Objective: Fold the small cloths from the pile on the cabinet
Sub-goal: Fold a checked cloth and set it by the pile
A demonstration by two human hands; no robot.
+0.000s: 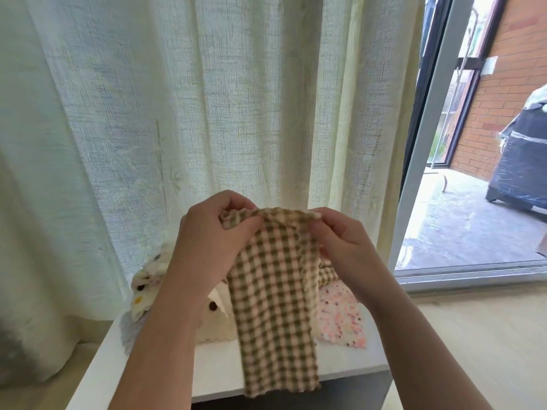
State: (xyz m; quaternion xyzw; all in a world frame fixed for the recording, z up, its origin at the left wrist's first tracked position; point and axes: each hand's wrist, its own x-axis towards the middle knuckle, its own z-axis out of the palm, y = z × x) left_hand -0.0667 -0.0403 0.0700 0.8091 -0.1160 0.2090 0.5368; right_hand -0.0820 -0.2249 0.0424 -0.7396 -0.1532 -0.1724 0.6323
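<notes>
A brown-and-cream checked cloth [275,306] hangs lengthwise in the air over the white cabinet top [216,371]. My left hand [213,235] pinches its upper left corner and my right hand [340,241] pinches its upper right corner; the top edge runs between them. The cloth's lower end reaches past the cabinet's front edge. Behind it on the cabinet lies the pile: a cream cloth with dark dots [216,321], a white cloth with yellow and dark spots [145,285] and a pink speckled cloth [340,318].
A pale sheer curtain [207,99] hangs right behind the cabinet. To the right, a sliding glass door [420,173] looks out on a patio with a brick wall and a covered object [521,155]. Light flooring lies right of the cabinet.
</notes>
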